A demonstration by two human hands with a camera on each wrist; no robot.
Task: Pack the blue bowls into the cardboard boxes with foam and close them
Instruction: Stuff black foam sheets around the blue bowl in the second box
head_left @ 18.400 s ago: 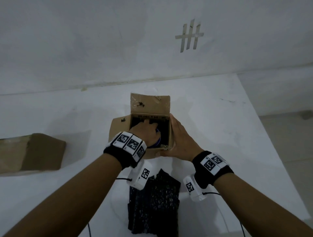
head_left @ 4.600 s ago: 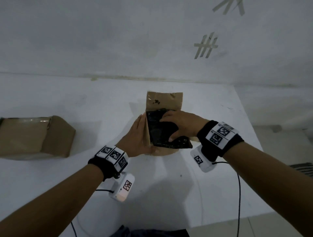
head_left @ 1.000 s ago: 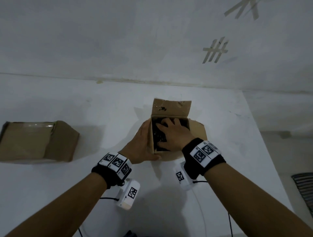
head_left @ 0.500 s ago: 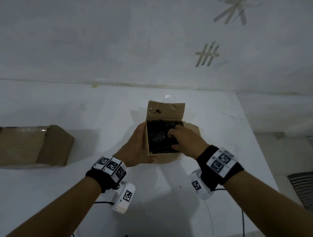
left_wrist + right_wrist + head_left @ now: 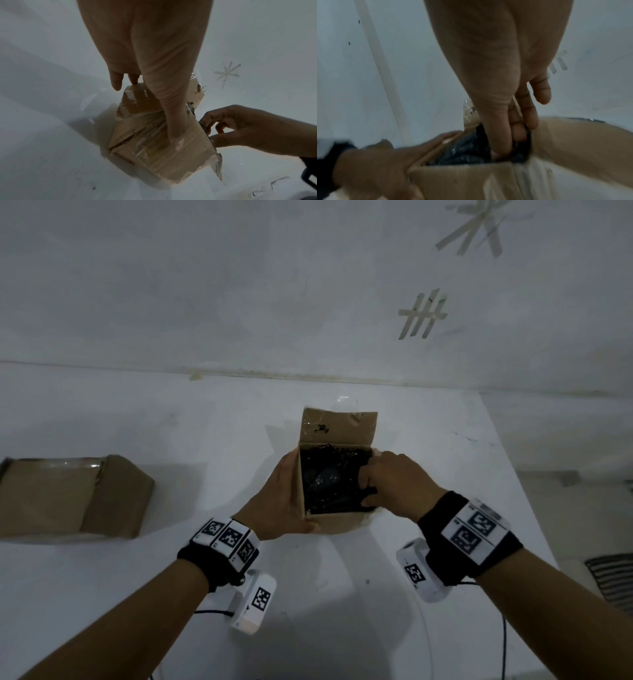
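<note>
An open cardboard box (image 5: pixel 329 523) stands mid-table with its back flap (image 5: pixel 339 426) upright. Crumpled black foam (image 5: pixel 329 481) fills the opening; a bluish bulge shows through it, and the bowl itself is hidden. My left hand (image 5: pixel 277 501) lies flat against the box's left wall with straight fingers, the thumb (image 5: pixel 175 135) pressed on the near face. My right hand (image 5: pixel 368 487) is at the box's right rim. Its thumb and curled fingers (image 5: pixel 518 135) pinch the foam's edge beside the right wall.
A second cardboard box (image 5: pixel 68 498), closed, lies on the white table (image 5: pixel 205 594) at the far left. The table's right edge (image 5: pixel 520 508) runs close to my right wrist. A white wall with tape marks (image 5: pixel 423 314) stands behind.
My right hand has slid from the middle of the foam to the box's right rim and now pinches the foam edge. The left hand stays on the left wall.
</note>
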